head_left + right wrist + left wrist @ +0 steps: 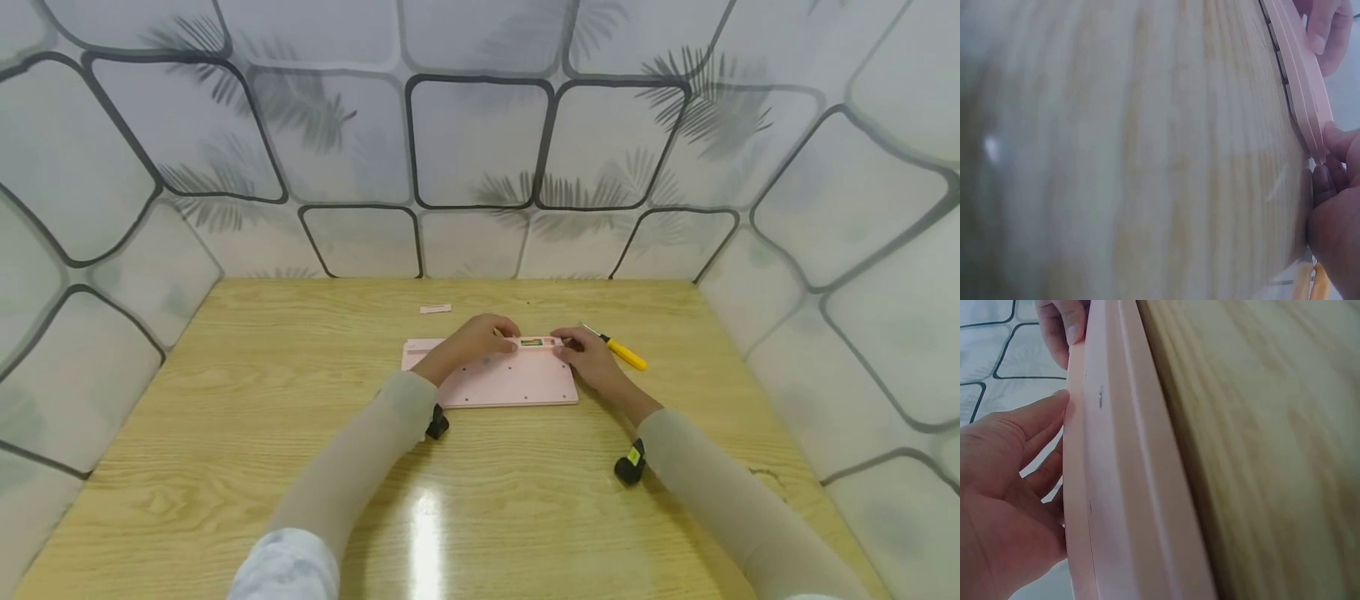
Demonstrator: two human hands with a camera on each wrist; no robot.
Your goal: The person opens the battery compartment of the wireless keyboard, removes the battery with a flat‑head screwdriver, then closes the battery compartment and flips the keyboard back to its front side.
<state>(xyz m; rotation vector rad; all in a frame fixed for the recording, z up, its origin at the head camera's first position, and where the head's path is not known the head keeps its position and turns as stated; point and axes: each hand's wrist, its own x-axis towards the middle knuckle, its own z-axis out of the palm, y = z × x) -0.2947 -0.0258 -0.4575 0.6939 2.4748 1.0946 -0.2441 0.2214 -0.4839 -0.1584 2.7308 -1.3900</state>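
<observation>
A pink keyboard (517, 379) lies with its screw-dotted underside up on the wooden table. In its far edge is an uncovered battery compartment (534, 342), where something green shows. My left hand (480, 336) grips that far edge just left of the compartment; the left wrist view shows the thumb against the edge and the other fingers partly hidden behind it. At the far right corner my right hand (588, 357) pinches the keyboard between thumb and fingers. Dark key edges (1282, 65) face the table in the right wrist view.
A small pink cover strip (436, 308) lies beyond the keyboard. To the right of my right hand rests a screwdriver with a yellow handle (627, 353). A patterned curtain (480, 142) stands along the table's back and both sides.
</observation>
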